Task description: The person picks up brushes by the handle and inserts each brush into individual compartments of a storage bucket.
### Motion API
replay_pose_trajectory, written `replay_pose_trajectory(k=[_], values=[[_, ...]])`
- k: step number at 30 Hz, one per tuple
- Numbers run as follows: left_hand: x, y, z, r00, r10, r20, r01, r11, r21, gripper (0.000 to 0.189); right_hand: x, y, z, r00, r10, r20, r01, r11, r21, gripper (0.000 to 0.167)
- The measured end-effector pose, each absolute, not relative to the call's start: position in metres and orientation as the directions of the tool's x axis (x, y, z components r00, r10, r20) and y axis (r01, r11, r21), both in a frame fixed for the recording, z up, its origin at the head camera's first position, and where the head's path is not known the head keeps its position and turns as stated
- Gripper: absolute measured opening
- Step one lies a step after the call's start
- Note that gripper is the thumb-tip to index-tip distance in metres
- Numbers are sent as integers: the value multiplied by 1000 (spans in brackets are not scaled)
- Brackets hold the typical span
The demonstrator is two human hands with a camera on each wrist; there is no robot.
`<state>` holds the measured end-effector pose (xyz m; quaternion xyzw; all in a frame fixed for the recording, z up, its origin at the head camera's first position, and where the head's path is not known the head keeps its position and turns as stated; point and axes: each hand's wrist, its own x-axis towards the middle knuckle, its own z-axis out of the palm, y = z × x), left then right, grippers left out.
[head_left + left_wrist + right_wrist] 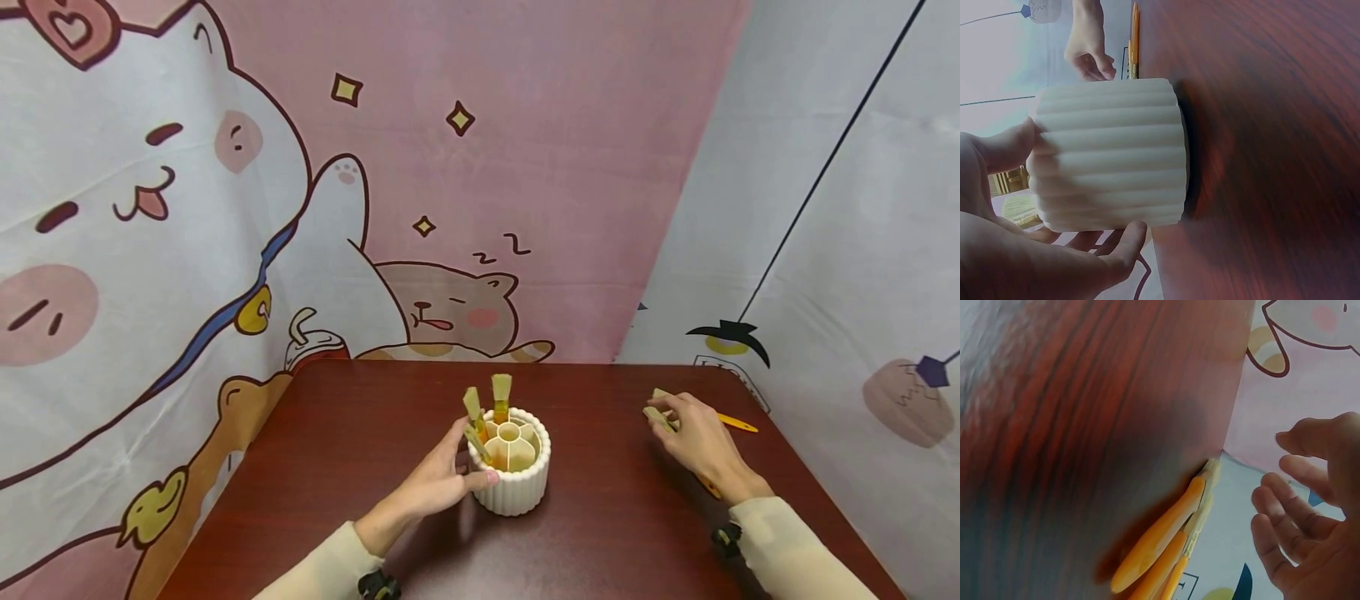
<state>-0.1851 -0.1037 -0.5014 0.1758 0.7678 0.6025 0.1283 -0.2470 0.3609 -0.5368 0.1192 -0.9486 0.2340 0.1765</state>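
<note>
The left hand [438, 479], just left of the lower middle of the head view, grips a white ribbed pot [513, 493], its thumb on the near side of the rim and its fingers round the left side. The pot stands upright on the dark red wooden table [360, 450], and its inside is split into compartments ringed about a small round middle one. Three brushes with pale bristles [501, 392] stand in it: one nearly upright at the back, two at the left leaning outward beside the fingers; whether those two share a compartment I cannot tell. In the left wrist view the pot appears sideways and fills the middle of the frame. At the right of the head view, the right hand [697, 442] hangs over more brushes, partly hiding them. In the right wrist view three orange-handled brushes [1159, 537] lie close together at bottom centre, while the hand, at the right edge, has loosely bent fingers with a moderate gap to the thumb and nothing between them. Cream sleeves [795, 546] enter from the bottom of the head view, and a cartoon-printed cloth [585, 167] fills its upper part.
</note>
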Motion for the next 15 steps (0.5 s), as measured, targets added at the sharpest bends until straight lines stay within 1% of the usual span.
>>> replay_pose_trajectory(k=[2,6,9,15], values=[[-185,-104,-500,-903,430,10,110,209,972,98,-247,365,-537,-929,-129,346,-275,868,-414,39],[-185,-104,-499,-900,436,-4,99,213,972,97,-248,373,-539,-954,-106,282,-217,889,-402,43],[-185,-104,-498,-898,440,-10,96,219,971,96,-247,377,-541,-961,-101,259,-198,901,-386,43],[-187,-105,-500,-888,460,-7,101,209,973,91,-247,383,-542,-969,-100,224,-181,907,-380,37]])
